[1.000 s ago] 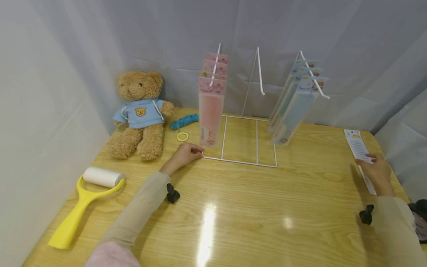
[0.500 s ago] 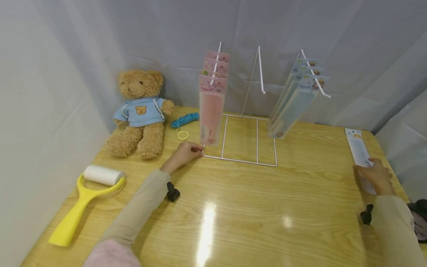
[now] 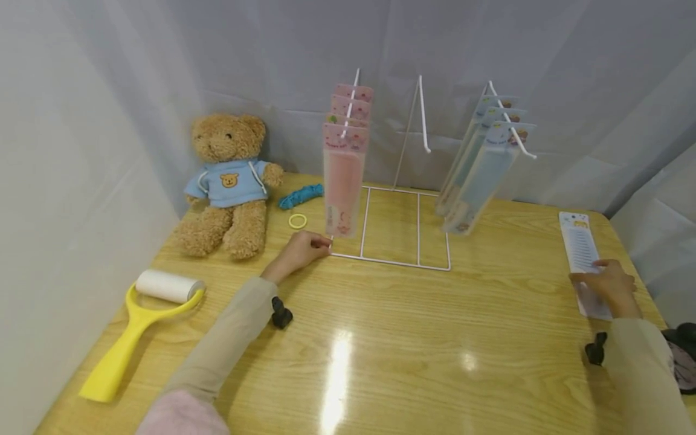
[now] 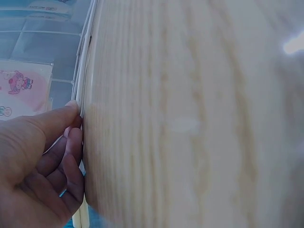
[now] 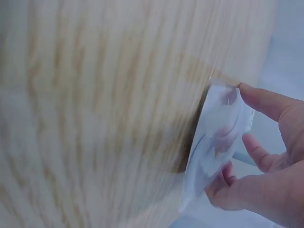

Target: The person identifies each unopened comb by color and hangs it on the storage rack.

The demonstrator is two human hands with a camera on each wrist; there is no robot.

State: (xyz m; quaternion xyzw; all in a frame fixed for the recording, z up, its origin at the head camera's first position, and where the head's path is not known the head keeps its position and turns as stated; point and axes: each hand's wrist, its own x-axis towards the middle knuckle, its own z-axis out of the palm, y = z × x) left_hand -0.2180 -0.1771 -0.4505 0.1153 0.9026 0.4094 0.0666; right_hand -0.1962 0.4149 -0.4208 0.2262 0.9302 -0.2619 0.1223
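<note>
At the left, my left hand [image 3: 298, 251] pinches the front left corner of a white wire display rack [image 3: 391, 262] between thumb and fingers. In the left wrist view the thumb lies against the thin wire at the table edge. At the far right, my right hand [image 3: 611, 284] holds a long flat clear plastic packet [image 3: 580, 244] by its two long sides. It has a white printed header and rows of lines on its face. In the right wrist view the packet [image 5: 216, 137] is tilted against the wood, fingers on one side and thumb on the other.
Pink packets [image 3: 344, 187] hang on the rack's left hook, blue ones [image 3: 484, 175] on the right; the middle hook [image 3: 425, 121] is bare. Around stand a teddy bear [image 3: 231, 181], blue cord [image 3: 301, 196], yellow ring [image 3: 297, 221], yellow-handled roller [image 3: 127, 338] and a dark round object [image 3: 682, 356].
My right hand has shifted slightly down along the packet, which has turned to show more of its face. The left hand stays at the rack corner. One blue packet swings slightly.
</note>
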